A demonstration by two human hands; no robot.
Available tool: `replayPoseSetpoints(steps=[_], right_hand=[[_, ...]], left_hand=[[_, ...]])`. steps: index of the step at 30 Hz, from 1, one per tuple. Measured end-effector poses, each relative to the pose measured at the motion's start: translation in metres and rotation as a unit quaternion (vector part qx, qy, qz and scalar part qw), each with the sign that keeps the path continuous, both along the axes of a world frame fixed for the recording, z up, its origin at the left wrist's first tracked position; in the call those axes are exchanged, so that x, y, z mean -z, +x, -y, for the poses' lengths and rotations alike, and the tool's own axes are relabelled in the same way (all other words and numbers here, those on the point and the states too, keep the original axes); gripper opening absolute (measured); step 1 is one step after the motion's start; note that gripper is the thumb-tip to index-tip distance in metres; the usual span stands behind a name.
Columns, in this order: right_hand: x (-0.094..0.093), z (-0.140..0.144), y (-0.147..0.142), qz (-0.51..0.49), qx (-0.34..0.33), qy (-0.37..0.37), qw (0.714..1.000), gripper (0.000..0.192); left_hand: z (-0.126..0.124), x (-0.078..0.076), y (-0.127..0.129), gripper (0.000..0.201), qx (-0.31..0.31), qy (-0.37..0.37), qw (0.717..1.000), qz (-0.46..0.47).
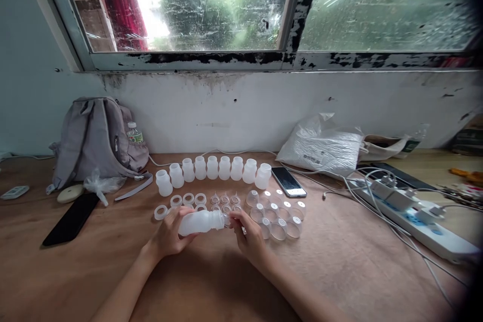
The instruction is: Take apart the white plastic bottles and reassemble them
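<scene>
My left hand (169, 235) is wrapped round a frosted white baby bottle (202, 222), tilted onto its side with the threaded mouth to the right. At that mouth, my right hand (248, 235) pinches a clear bottle teat (226, 219); whether it is seated in the neck I cannot tell. Just beyond my hands lie several white collar rings (161, 212), partly covered by my left hand. More clear teats (225, 197) stand in rows beside them. To the right sit several transparent dome caps (279, 231). Behind everything, open-topped bottles (212, 168) form a curved row.
A phone (289, 181) lies right of the bottles, before a plastic-wrapped package (320, 146). Cables trail around a power strip (418, 221) at the right. On the left are a grey backpack (96, 136), a black phone-like slab (71, 219) and a crumpled plastic bag (101, 183).
</scene>
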State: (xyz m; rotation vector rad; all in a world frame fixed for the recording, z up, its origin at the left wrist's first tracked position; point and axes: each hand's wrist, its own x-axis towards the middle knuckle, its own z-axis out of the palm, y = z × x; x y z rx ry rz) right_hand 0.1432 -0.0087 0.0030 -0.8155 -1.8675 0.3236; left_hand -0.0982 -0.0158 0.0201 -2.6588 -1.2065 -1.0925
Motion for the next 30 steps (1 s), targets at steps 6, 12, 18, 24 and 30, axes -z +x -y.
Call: replayPoseSetpoints(steps=[6, 12, 18, 24, 30], right_hand=[[-0.003, 0.001, 0.000, -0.003, 0.003, -0.024, 1.000, 0.015], [-0.004, 0.003, -0.001, -0.022, -0.003, -0.042, 0.999, 0.015], [-0.005, 0.004, -0.001, -0.027, -0.006, -0.037, 0.999, 0.014], [-0.007, 0.004, -0.001, -0.030, -0.006, -0.034, 0.999, 0.014], [-0.007, 0.005, -0.001, -0.016, -0.019, -0.048, 0.999, 0.013]], left_hand=[[0.003, -0.007, 0.002, 0.040, 0.025, -0.024, 0.999, -0.004], [0.005, -0.011, 0.002, 0.041, 0.031, -0.045, 0.998, -0.008], [0.005, -0.013, 0.001, 0.038, 0.045, -0.054, 0.997, -0.020], [0.006, -0.014, 0.002, 0.035, 0.031, -0.046, 0.998, -0.033], [0.006, -0.012, 0.002, 0.034, 0.036, -0.042, 0.998, -0.033]])
